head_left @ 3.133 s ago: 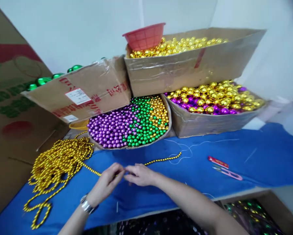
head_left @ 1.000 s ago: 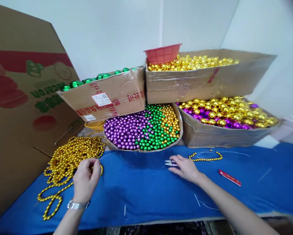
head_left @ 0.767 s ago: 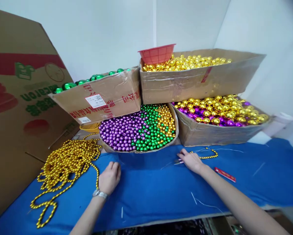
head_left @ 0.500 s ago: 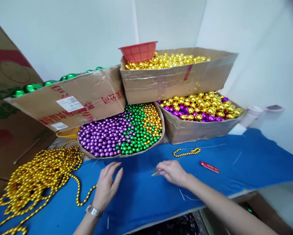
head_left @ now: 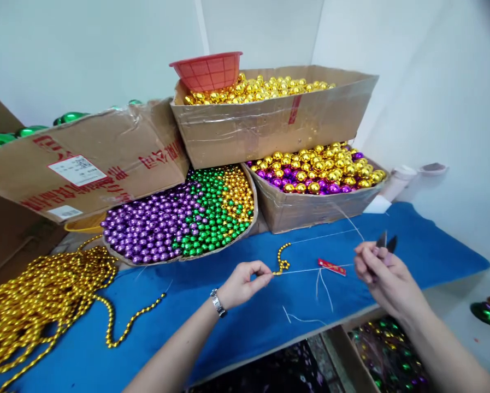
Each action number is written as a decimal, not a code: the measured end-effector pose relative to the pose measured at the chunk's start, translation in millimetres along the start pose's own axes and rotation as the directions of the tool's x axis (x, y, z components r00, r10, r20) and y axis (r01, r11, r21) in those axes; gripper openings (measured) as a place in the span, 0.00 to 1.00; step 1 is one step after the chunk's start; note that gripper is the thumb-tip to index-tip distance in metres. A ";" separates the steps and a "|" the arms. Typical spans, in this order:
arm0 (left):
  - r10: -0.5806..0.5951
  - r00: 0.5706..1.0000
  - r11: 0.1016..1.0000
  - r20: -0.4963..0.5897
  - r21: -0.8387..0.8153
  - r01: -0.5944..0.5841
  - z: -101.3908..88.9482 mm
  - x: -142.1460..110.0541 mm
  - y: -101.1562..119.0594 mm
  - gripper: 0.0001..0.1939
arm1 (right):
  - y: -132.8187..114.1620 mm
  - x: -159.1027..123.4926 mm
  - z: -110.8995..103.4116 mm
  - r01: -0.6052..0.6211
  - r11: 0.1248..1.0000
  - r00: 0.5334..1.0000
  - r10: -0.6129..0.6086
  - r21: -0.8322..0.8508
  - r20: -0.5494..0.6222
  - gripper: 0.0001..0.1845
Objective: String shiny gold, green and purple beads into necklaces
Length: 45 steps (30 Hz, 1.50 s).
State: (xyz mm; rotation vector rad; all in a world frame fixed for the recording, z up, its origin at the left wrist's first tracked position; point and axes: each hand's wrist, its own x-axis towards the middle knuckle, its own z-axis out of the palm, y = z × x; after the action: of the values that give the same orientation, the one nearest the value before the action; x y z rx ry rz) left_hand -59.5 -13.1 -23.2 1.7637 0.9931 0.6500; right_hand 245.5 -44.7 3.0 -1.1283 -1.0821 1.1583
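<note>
My left hand [head_left: 247,282] is closed in a pinch on one end of a short gold bead strand [head_left: 284,266], which curls on the blue cloth. From that end a white thread [head_left: 310,271] runs taut to the right. My right hand [head_left: 386,275] is raised over the cloth, its fingertips pinching the thread. It also holds small scissors [head_left: 386,240], blades up and apart; their handle is mostly hidden in the palm. A red printed strip [head_left: 331,267] lies just behind the taut thread, between the hands.
Cardboard boxes of purple, green and gold beads [head_left: 216,207] and gold and purple balls [head_left: 318,169] line the back. A red basket [head_left: 207,71] sits on the upper box [head_left: 269,131]. Long gold bead strands [head_left: 43,300] heap at left. Thread scraps [head_left: 304,318] lie near the front edge.
My left hand has moved right and taken the short bead strand's end. My right hand has moved right and up with the scissors, and now pulls thread. The view has shifted right.
</note>
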 end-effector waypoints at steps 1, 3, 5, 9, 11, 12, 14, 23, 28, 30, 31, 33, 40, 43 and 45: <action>0.025 1.000 0.994 -0.003 0.104 -0.025 -3.3 1.0 -0.4 0.13 | 8.8 -2.0 -9.4 -0.039 0.999 0.999 0.039 0.001 -0.027 0.11; 0.069 0.998 0.962 -0.003 0.265 -0.065 -8.4 2.7 0.4 0.12 | 26.5 -7.1 -21.4 -0.074 0.997 0.996 0.072 -0.027 -0.061 0.12; 0.077 0.997 0.929 -0.003 0.363 -0.070 -11.3 3.3 1.4 0.12 | 42.8 -10.7 -29.6 -0.089 0.993 0.993 0.082 -0.074 -0.089 0.13; 0.066 0.998 0.876 0.020 0.477 -0.068 -8.0 0.2 -2.2 0.11 | 69.0 -9.9 -48.9 -0.156 0.948 0.986 0.133 -0.278 -0.101 0.16; 0.062 0.997 0.861 0.040 0.503 -0.073 -2.4 -2.0 -7.4 0.11 | 76.2 -8.1 -57.9 -0.163 0.896 0.986 0.138 -0.414 -0.091 0.19; 0.056 0.998 0.859 0.043 0.507 -0.070 0.7 -3.0 -10.3 0.11 | 77.5 -7.7 -60.8 -0.154 0.865 0.988 0.127 -0.478 -0.089 0.20; 0.038 0.999 0.861 0.032 0.506 -0.049 6.4 -4.4 -15.9 0.11 | 75.4 -8.9 -61.1 -0.126 0.805 0.992 0.096 -0.580 -0.082 0.23; -0.019 0.999 0.917 -0.026 0.397 0.028 19.6 -8.1 -15.1 0.13 | 63.0 -30.3 19.5 0.074 0.840 0.929 0.138 -0.538 0.342 0.21; -0.035 0.999 0.999 0.025 0.003 0.035 24.7 -5.4 3.2 0.13 | 74.0 -33.6 70.4 0.018 0.929 0.887 0.155 -0.369 0.434 0.24; -0.062 0.997 0.995 0.050 -0.077 0.066 25.6 -3.7 8.0 0.13 | 70.5 -36.7 68.8 -0.031 0.940 0.869 0.194 -0.341 0.456 0.21; -0.076 0.995 0.993 0.061 -0.082 0.081 26.3 -3.0 9.2 0.14 | 67.0 -39.8 61.8 -0.056 0.939 0.866 0.215 -0.339 0.451 0.20; -0.081 0.992 0.996 0.099 -0.019 0.084 29.4 -1.8 9.2 0.14 | 58.9 -50.0 38.4 -0.099 0.931 0.871 0.252 -0.352 0.422 0.18; -0.023 0.898 0.939 0.440 0.317 -0.131 70.2 9.3 11.1 0.10 | 55.8 -100.7 -24.7 -0.233 0.856 0.907 0.362 -0.460 0.215 0.18; 0.011 0.853 0.953 0.521 0.253 -0.167 94.0 17.7 18.8 0.15 | 59.0 -105.2 -24.8 -0.182 0.843 0.941 0.299 -0.506 0.161 0.18; 0.029 0.837 0.974 0.546 0.174 -0.147 107.4 22.9 22.8 0.16 | 59.5 -104.3 -25.2 -0.170 0.840 0.954 0.270 -0.515 0.126 0.18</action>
State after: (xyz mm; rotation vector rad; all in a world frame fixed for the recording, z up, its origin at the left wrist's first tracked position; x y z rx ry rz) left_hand 44.3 -50.3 -43.7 2.0298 0.5987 0.0733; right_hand 253.9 -147.3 -63.8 -1.6039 -1.4918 1.2202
